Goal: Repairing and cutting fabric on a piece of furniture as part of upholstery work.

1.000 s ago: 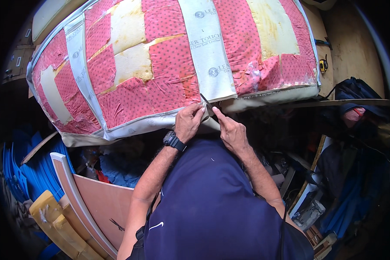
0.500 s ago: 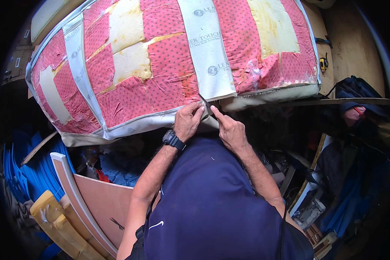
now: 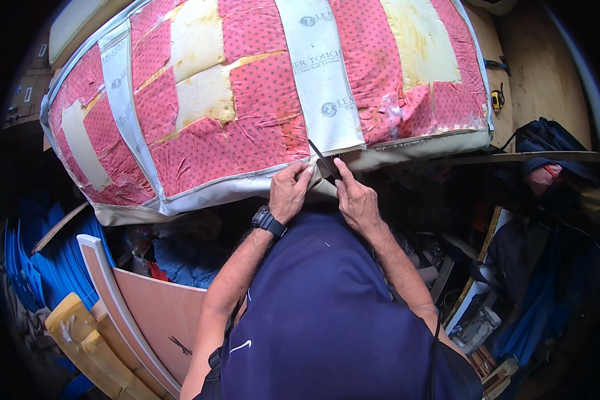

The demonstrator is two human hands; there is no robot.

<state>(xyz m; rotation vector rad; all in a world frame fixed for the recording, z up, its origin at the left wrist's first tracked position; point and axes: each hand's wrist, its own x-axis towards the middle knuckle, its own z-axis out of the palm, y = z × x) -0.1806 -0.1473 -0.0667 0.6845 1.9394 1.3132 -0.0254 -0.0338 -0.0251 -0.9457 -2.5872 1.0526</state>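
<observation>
A large cushion, covered in patches of pink patterned cloth and yellow foam, lies across the top of the view. White strips with a printed backing run over it, and a pale leather-like cover edge hangs along its near side. My left hand, with a black watch at the wrist, pinches that edge just left of the middle strip's lower end. In my right hand is a dark pointed blade, slanting up and left over the edge; whether it is a knife or scissors I cannot tell.
A yellow tape measure lies on the wooden board at right. Blue sheets, foam pieces and a curved panel with small dark scissors on it stand at lower left. Clutter fills the lower right.
My right hand has moved slightly down, and more of the dark blade now shows between the two hands. The left hand keeps its pinch on the cover edge.
</observation>
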